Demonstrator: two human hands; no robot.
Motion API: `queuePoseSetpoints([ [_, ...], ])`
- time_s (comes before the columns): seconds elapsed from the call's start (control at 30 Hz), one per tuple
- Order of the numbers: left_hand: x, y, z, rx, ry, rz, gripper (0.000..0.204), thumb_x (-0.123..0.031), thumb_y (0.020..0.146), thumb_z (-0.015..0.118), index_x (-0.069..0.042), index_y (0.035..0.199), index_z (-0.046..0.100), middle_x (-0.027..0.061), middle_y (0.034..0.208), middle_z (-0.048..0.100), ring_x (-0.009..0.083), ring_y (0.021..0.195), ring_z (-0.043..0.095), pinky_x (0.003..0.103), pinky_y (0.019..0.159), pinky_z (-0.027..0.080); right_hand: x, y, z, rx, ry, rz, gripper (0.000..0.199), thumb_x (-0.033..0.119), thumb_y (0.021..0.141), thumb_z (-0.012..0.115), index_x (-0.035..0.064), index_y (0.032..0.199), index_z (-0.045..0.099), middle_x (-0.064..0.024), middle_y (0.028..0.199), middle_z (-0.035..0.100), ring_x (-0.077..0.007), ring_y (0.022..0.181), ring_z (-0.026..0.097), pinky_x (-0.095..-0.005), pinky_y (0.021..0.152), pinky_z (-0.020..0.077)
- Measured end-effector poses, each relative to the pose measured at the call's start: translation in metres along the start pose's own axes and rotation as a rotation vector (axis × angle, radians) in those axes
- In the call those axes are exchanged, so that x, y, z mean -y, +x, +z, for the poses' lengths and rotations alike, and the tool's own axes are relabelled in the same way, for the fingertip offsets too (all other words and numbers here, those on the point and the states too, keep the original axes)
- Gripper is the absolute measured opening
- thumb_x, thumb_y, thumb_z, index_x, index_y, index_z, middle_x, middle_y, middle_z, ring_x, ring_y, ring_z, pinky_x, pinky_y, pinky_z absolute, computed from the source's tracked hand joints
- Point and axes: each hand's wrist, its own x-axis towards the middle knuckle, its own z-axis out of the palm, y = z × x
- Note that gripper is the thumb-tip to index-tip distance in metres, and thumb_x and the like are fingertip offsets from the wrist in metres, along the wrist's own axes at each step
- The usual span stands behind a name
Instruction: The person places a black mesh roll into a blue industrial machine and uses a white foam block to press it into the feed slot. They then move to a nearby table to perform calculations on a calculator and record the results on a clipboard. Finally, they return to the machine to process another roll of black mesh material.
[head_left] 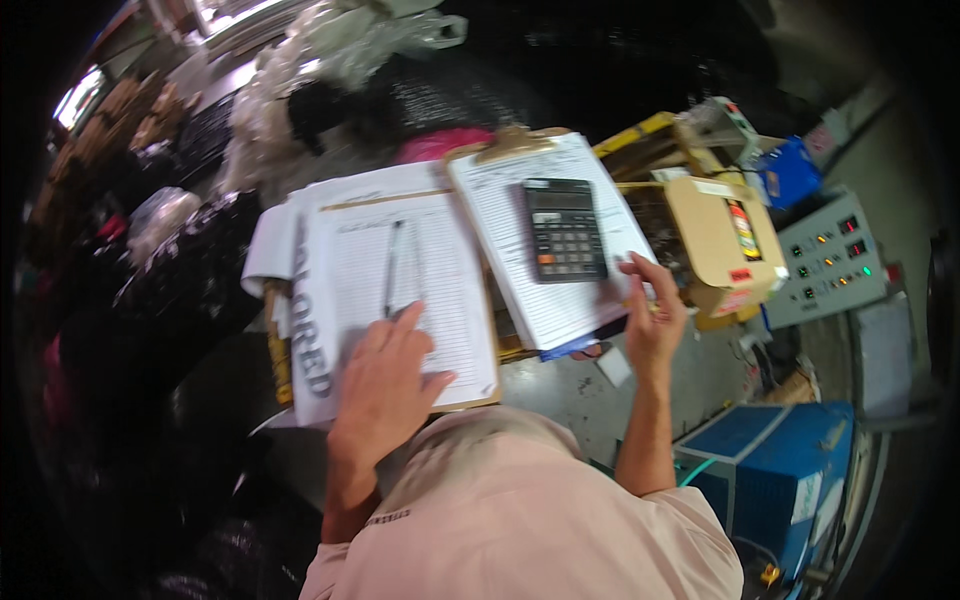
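On the left, crumpled, shiny black plastic (195, 255) is lying beside the paperwork. Next, a white ruled sheet (450, 325) is lying on a paper stack, and the bare left hand (385, 378) is resting palm-down upon it, fingers fairly wide and apparently gripping nothing. A slim dark-and-clear pen (393, 265) is lying on this sheet, just beyond the left fingertips, its long axis running near to far. The left hand is the nearer one; contact with the pen cannot be determined.

Farther right, a white printed paper pack (560, 310) is lying under a metal clip (515, 145). A black rectangular calculator (568, 235) is resting on it, left of the bare right hand (655, 318). That hand's fingers are curling narrowly at the pack's right edge; whether they are pinching paper cannot be told.

At far right, a tan box (705, 230) and a grey control panel (825, 260) are standing.

Count: one pen, one calculator, two paper piles, two hands.
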Motion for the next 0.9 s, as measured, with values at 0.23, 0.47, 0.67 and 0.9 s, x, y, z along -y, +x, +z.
queuePoseSetpoints([
  [0.23, 0.0, -0.002, -0.003, 0.015, -0.003, 0.002, 0.04, -0.026, 0.09, 0.085, -0.002, 0.116, 0.067, 0.02, 0.162, 0.055, 0.038, 0.129, 0.057, 0.051, 0.113, 0.047, 0.036, 0.016, 0.004, 0.089, -0.179, -0.175, 0.034, -0.003, 0.102, 0.064, 0.0081, 0.132, 0.076, -0.0071, 0.111, 0.082, -0.0315, 0.133, 0.066, -0.0476, 0.12, 0.0405],
  [0.47, 0.002, -0.005, -0.003, -0.008, -0.017, 0.007, 0.039, -0.026, 0.09, 0.085, -0.002, 0.116, 0.067, 0.02, 0.162, 0.056, 0.0379, 0.129, 0.057, 0.051, 0.112, 0.047, 0.045, 0.032, 0.014, 0.215, -0.364, -0.239, 0.044, -0.004, 0.1, 0.061, 0.0116, 0.14, 0.073, -0.0039, 0.109, 0.082, -0.0297, 0.143, 0.061, -0.0577, 0.129, 0.0277],
  [0.67, 0.005, -0.005, -0.001, -0.039, -0.021, 0.047, 0.04, -0.024, 0.089, 0.085, -0.002, 0.116, 0.065, 0.0203, 0.161, 0.057, 0.0407, 0.124, 0.057, 0.05, 0.11, 0.047, 0.055, 0.047, 0.044, 0.289, -0.281, -0.316, 0.049, -0.004, 0.1, 0.062, 0.0124, 0.145, 0.071, -0.0032, 0.107, 0.082, -0.03, 0.145, 0.059, -0.0593, 0.13, 0.0256],
  [0.9, 0.004, -0.005, 0.001, -0.036, -0.017, 0.028, 0.04, -0.025, 0.09, 0.085, -0.002, 0.116, 0.066, 0.0196, 0.161, 0.057, 0.0403, 0.125, 0.057, 0.05, 0.11, 0.047, 0.052, 0.049, 0.048, 0.322, -0.328, -0.313, 0.047, -0.004, 0.1, 0.062, 0.0123, 0.143, 0.071, -0.0028, 0.104, 0.082, -0.0294, 0.144, 0.06, -0.0609, 0.129, 0.0259],
])
